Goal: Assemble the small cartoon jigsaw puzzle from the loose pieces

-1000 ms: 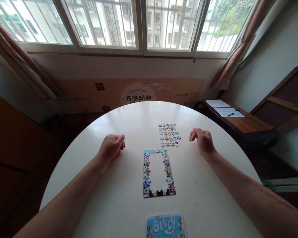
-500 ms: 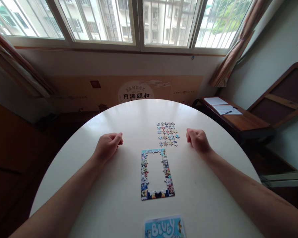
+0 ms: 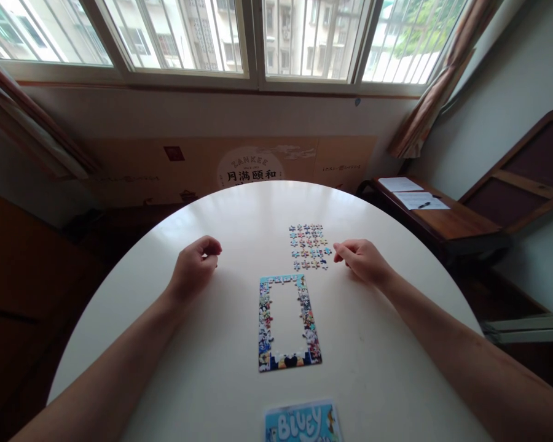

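Observation:
On the white round table (image 3: 203,362), my left hand (image 3: 196,264) rests left of the puzzle, its fingers loosely curled with nothing visible in them. My right hand (image 3: 362,259) is just right of the loose jigsaw pieces (image 3: 306,247), its fingertips closed together and close to the rightmost piece, apart from it. I see no piece in its fingers. Those pieces lie in several neat rows. Nearer to me is the puzzle border (image 3: 312,328), joined into a rectangular frame with bare white table inside. A blue Bluey box or card (image 3: 301,423) lies at the bottom, partly cut off.
A wooden bench (image 3: 465,224) with papers (image 3: 421,201) and a pen stands beyond the table at right. Behind the table, a printed tan panel (image 3: 203,162) leans below the barred windows. Curtains hang on both sides.
My right hand has moved left toward the loose pieces, its fist loosening and fingertips reaching out. The left hand has shifted slightly left and its fingers have loosened. The view has tilted slightly.

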`<state>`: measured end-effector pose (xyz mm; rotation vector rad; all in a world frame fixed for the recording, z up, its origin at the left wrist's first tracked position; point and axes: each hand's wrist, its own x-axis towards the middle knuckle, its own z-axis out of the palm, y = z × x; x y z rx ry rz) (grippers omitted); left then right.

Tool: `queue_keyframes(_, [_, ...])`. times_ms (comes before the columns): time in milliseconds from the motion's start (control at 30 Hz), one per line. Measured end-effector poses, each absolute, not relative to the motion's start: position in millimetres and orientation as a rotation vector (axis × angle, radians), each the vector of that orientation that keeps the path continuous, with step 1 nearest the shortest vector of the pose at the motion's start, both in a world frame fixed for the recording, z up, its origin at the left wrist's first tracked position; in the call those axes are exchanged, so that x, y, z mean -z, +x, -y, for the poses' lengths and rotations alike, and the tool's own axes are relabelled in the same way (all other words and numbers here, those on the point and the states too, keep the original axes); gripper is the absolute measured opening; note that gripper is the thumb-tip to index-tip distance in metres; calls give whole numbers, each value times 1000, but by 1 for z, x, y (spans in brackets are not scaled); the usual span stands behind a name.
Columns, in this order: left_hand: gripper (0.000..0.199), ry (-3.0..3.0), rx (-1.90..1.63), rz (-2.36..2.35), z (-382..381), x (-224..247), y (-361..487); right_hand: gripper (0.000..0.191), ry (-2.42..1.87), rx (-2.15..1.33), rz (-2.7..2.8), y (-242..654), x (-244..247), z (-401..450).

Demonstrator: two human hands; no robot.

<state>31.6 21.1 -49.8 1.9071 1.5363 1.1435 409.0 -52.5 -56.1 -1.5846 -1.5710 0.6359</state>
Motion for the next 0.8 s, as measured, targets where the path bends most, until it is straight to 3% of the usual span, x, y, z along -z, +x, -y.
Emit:
queue_keyframes(500, [6, 1723, -1367, -1149, -5, 31, 40, 43, -1698, -610, 1661, 412, 60, 52])
queue_keyframes(800, [7, 1967, -1261, -1343, -9, 42, 37, 35, -1613, -451, 1617, 411, 57, 52])
